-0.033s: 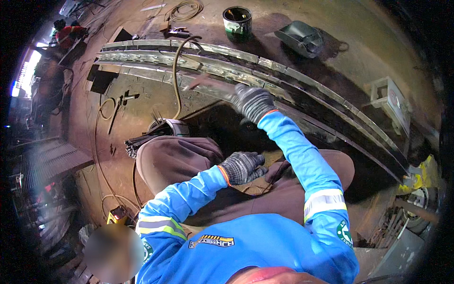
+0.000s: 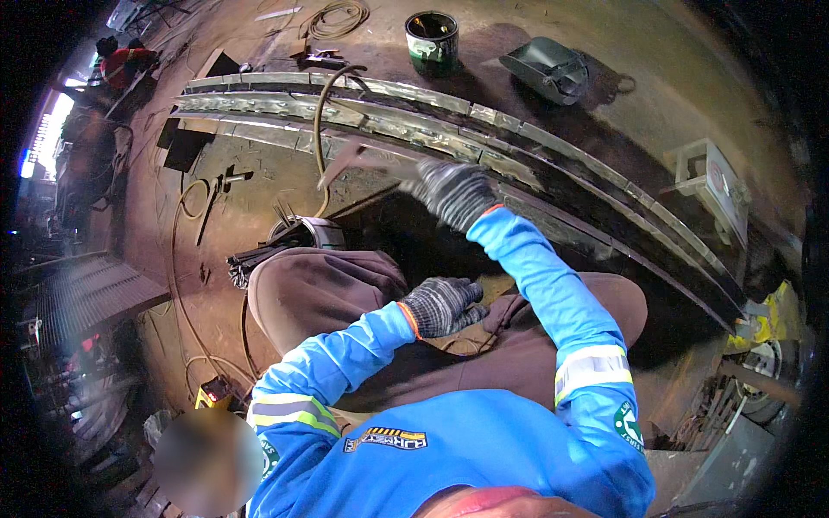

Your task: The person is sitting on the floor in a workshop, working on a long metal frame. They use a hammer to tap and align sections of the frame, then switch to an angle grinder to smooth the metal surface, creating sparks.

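My right hand, in a grey knitted glove, is closed around the handle of a chipping hammer. The hammer's head points left, blurred by motion, over the nearest of the long curved metal beams. Bright weld marks and seams run along these beams, which lie across in front of me. My left hand, gloved alike, rests by my lap between the knees. Its fingers are loosely bent with the thumb apart, and nothing shows in them.
A bucket with dark rods stands by my left knee. A tan cable crosses the beams. Beyond them are a dark pail and a welding helmet. At right stands a white stool-like stand; a person works far left.
The hammer's head has swung down toward me and to the left. My right hand has shifted slightly left with it; my left hand stays put.
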A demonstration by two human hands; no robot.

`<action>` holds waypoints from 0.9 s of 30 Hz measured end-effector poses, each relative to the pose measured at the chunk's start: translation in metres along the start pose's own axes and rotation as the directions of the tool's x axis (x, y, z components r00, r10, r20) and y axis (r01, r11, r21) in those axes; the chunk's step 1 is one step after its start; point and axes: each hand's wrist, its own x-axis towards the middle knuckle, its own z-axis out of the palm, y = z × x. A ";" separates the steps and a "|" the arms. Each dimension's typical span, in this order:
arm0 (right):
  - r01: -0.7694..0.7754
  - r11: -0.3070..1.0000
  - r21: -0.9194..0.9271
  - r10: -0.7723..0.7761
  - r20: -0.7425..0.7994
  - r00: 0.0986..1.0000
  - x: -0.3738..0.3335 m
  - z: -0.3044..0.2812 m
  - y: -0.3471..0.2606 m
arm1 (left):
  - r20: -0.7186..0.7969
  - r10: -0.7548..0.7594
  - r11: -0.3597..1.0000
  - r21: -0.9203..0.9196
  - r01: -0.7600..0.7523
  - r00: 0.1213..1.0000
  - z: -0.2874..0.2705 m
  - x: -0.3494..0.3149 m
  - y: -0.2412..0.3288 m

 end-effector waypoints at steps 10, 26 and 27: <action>-0.527 0.840 -0.127 0.541 0.247 0.804 -0.022 0.013 0.036 | -0.037 0.066 0.998 0.014 -0.066 0.997 0.006 -0.010 -0.004; -0.219 0.935 0.278 0.245 -0.062 0.968 -0.049 -0.043 0.086 | -0.046 0.091 0.995 0.037 -0.089 0.995 -0.004 -0.010 0.006; -0.197 0.914 0.355 0.254 -0.119 0.960 -0.052 -0.044 0.095 | -0.069 0.102 0.994 0.050 -0.099 0.992 -0.004 -0.009 0.010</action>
